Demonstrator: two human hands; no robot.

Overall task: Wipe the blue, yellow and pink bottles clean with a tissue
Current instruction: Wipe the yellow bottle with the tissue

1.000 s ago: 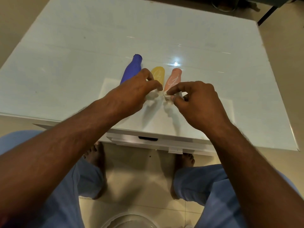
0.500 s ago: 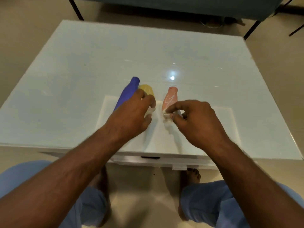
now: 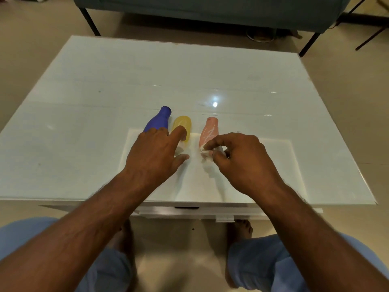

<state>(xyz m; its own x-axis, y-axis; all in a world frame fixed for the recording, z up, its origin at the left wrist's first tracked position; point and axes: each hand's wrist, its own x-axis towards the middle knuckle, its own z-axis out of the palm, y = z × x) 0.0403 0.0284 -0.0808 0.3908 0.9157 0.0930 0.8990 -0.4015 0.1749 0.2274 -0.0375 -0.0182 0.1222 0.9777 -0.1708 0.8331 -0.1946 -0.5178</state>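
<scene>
Three small bottles stand in a row on the white glass table (image 3: 84, 114): a blue bottle (image 3: 159, 121) on the left, a yellow bottle (image 3: 182, 125) in the middle and a pink bottle (image 3: 208, 129) with white scribbles on the right. My left hand (image 3: 156, 153) hovers over the lower parts of the blue and yellow bottles, its fingers spread and holding nothing. My right hand (image 3: 237, 159) pinches a small wad of white tissue (image 3: 205, 152) at the base of the pink bottle.
A white sheet (image 3: 263, 165) lies under the glass near the front edge. A dark sofa on black legs (image 3: 210, 9) stands beyond the table's far edge. My knees in blue trousers and bare feet are below the table's front edge.
My left hand let go of the tissue, moved left and opened over the blue and yellow bottles. My right hand kept the tissue near the pink bottle. The camera tilted up.
</scene>
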